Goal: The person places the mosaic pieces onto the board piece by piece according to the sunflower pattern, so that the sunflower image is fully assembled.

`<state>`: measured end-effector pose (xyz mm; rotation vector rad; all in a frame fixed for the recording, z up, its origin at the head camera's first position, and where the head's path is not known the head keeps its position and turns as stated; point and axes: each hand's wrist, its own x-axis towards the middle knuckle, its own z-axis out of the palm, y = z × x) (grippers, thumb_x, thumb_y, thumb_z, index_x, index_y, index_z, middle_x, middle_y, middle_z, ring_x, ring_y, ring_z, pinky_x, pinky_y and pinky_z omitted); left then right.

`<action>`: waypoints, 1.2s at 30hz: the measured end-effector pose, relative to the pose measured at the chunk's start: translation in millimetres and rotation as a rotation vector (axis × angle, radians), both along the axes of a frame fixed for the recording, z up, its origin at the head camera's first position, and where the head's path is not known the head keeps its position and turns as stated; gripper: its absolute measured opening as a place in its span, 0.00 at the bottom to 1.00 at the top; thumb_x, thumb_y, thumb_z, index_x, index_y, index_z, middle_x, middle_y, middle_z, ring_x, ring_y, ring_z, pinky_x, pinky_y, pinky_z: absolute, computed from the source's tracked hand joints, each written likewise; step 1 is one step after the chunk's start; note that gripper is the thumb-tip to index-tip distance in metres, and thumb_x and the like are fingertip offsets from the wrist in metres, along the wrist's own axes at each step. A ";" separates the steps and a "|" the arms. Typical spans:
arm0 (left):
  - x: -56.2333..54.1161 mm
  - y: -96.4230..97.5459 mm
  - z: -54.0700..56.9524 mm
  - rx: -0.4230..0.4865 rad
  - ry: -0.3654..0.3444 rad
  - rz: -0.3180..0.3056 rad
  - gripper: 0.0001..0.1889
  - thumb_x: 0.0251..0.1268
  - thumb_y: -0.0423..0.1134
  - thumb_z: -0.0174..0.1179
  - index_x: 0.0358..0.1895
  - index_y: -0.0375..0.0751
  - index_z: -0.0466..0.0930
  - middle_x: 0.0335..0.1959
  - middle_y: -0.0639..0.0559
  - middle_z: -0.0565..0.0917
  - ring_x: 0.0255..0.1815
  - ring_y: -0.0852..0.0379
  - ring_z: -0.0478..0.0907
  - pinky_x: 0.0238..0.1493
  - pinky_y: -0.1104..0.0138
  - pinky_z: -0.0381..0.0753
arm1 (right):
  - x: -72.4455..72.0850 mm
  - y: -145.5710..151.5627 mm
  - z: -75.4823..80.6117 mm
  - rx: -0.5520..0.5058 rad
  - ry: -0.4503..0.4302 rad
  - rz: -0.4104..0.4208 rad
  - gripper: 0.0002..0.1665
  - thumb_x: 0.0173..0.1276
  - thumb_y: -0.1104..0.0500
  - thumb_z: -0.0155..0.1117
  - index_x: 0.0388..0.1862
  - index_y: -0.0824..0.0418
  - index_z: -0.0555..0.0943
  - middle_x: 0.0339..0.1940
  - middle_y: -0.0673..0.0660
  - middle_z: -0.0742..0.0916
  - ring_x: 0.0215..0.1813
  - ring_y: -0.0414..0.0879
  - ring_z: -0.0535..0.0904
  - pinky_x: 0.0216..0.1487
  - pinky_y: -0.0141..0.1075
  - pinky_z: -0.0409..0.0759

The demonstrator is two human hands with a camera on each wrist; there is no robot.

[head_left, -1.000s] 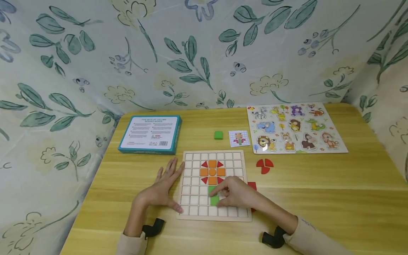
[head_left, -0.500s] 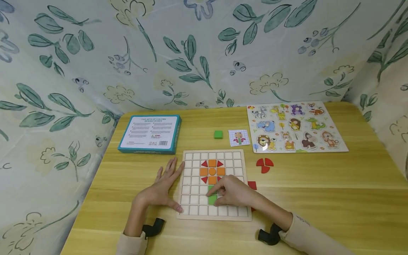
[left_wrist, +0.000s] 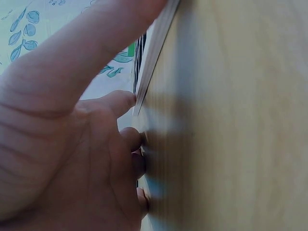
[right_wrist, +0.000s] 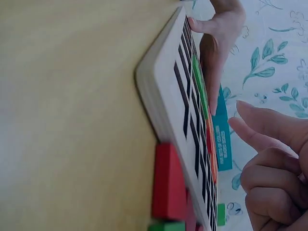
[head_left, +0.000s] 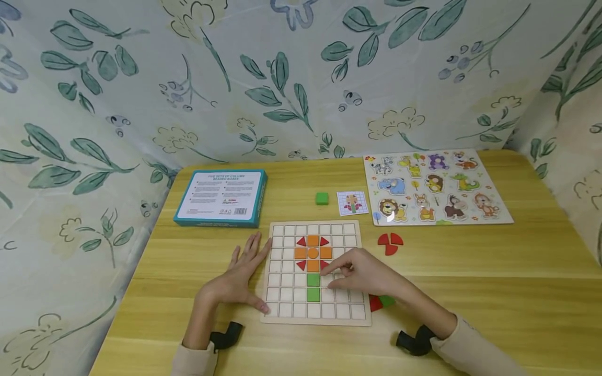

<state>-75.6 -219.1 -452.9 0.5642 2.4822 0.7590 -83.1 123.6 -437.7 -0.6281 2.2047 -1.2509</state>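
Note:
A wooden grid board lies in the middle of the table. On it orange squares surround an orange circle, with red triangles at the corners; one triangle is partly covered by the right hand. Two green squares sit below in one column. My left hand rests at the board's left edge, fingers spread, thumb and index finger touching the rim. My right hand hovers over the board's right side, holding nothing. Its thumb and index finger are extended and slightly apart; the other fingers are curled.
Right of the board lie red quarter-round pieces, a red block and a green piece. Behind it are a green block, a pattern card, an animal puzzle and a teal-edged box.
My right hand has let go of the lower green square, which has shifted slightly left into line with the upper one, and moved up and right. My left hand has stayed still.

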 end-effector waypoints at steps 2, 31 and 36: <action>0.0 -0.2 -0.2 -0.001 0.000 0.000 0.79 0.34 0.57 0.86 0.86 0.49 0.33 0.86 0.41 0.23 0.86 0.39 0.18 0.83 0.36 0.23 | -2.2 12.3 2.2 0.006 -0.007 -0.032 0.14 0.65 0.57 0.76 0.50 0.56 0.91 0.13 0.45 0.63 0.20 0.37 0.58 0.25 0.27 0.59; 0.0 -0.4 0.7 0.006 0.008 -0.002 0.79 0.34 0.57 0.86 0.86 0.47 0.34 0.86 0.40 0.23 0.86 0.38 0.19 0.82 0.36 0.23 | -28.5 108.5 -0.4 0.218 0.041 -0.410 0.21 0.66 0.54 0.75 0.56 0.60 0.88 0.17 0.48 0.66 0.21 0.41 0.61 0.20 0.30 0.55; 0.1 -1.3 -1.2 0.000 0.013 -0.004 0.79 0.34 0.57 0.86 0.86 0.48 0.33 0.86 0.41 0.23 0.86 0.38 0.19 0.82 0.36 0.23 | -30.5 103.3 -0.3 0.242 0.063 -0.395 0.23 0.63 0.54 0.78 0.55 0.60 0.88 0.16 0.48 0.66 0.20 0.42 0.61 0.21 0.30 0.55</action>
